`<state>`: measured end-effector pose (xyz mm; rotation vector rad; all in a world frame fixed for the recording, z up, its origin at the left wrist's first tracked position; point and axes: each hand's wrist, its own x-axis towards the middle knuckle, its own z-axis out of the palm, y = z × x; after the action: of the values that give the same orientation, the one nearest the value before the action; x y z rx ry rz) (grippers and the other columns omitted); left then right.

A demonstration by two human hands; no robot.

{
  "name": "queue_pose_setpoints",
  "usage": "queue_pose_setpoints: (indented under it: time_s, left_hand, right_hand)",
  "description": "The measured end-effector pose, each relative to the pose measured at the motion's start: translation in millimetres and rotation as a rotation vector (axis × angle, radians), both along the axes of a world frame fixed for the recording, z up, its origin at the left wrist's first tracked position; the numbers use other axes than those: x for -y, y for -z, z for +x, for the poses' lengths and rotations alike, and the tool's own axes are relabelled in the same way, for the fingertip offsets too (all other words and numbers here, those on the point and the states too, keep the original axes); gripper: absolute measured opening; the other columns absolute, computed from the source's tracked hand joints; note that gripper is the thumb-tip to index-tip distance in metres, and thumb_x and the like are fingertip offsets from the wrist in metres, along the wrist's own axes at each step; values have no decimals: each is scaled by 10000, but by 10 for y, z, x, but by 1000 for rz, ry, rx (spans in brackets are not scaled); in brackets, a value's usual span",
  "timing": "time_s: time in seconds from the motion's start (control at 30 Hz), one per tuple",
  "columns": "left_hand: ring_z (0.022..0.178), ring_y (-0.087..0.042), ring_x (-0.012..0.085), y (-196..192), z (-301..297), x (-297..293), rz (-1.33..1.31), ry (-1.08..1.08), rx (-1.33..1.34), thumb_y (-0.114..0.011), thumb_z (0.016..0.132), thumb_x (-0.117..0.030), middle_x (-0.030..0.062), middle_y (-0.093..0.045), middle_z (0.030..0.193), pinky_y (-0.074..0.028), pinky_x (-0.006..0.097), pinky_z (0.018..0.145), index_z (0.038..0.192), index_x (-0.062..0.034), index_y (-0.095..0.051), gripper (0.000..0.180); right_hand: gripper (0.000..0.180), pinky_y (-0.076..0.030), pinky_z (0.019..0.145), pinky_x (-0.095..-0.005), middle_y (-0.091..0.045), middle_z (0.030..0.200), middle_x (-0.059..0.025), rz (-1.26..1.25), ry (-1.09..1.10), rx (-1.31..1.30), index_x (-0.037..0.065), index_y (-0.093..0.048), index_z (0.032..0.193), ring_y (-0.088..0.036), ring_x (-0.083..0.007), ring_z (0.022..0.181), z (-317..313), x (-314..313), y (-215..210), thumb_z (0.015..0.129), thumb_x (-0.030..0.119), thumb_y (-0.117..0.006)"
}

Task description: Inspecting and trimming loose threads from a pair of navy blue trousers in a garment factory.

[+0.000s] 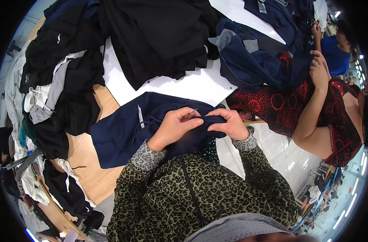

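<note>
At the tabletop's (85, 161) near edge our left hand (174, 127) pinches small metal snips (191, 114); our right hand (229, 124) pinches the navy fabric garment (119, 137), trimming apparently underway, unfinished.

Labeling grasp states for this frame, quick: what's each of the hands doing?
Left hand: closed, holding small thread snips against the navy garment.
Right hand: closed, pinching a fold of the navy garment.

Bare wooden tabletop (84, 159) left of the hands, dark garment piles (67, 72) crowding beyond.
</note>
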<state>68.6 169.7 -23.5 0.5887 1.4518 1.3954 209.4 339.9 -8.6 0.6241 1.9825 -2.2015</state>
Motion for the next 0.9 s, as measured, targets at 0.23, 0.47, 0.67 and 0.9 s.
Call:
queue_pose_setpoints:
  time_s: [0.23, 0.47, 0.67, 0.9]
  left_hand:
    - [642, -384, 6, 1, 49, -1, 36, -75, -77, -760, 752, -92, -82, -533, 723, -321, 174, 577, 914, -19, -653, 208]
    - [653, -395, 4, 109, 46, 44, 59, -89, -61, -768, 740, -71, -82, -537, 765, -344, 164, 577, 912, -40, -641, 215]
    - [654, -387, -1, 105, 77, 49, 82, -124, -54, -765, 737, -41, -86, -528, 749, -321, 162, 585, 915, -27, -639, 219]
    - [644, -371, 1, 121, 99, 69, 106, -137, -77, -773, 729, -43, -93, -499, 731, -313, 160, 582, 910, -32, -638, 226]
  right_hand:
    - [301, -487, 741, -204, -660, 949, -35, 86, 45, -71, -25, -636, 1070, -590, -63, 832, 13, 23, 58, 786, 35, -717]
    - [220, -483, 729, -210, -656, 900, -28, 131, 71, -141, -19, -650, 1002, -589, -70, 808, 1, 74, 73, 793, 21, -706]
    - [187, -475, 806, -238, -605, 937, -15, 119, 149, -342, 1, -594, 949, -578, -104, 904, 64, 147, 287, 791, -16, -693]
    - [338, -478, 836, -240, -612, 1043, -43, -12, 129, -183, -2, -594, 1093, -571, -95, 943, 69, 140, 230, 777, 1, -715]
